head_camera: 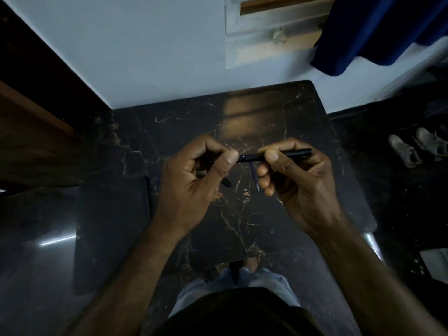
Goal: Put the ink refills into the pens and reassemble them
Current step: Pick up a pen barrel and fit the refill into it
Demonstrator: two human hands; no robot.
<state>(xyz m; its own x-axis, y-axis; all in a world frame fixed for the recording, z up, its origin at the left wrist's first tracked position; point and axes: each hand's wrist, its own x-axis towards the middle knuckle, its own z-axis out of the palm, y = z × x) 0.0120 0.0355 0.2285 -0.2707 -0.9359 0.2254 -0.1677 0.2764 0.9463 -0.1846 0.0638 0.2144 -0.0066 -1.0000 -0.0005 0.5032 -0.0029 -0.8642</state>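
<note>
Right hand (294,180) grips a black pen barrel (278,155) between thumb and forefinger, held level above the dark marble table (242,226). Left hand (194,183) is closed, thumb and forefinger pinched at the barrel's left end; what they hold is too small to tell. A blue ink refill (255,177) and another black pen part (224,181) lie on the table beneath the hands.
</note>
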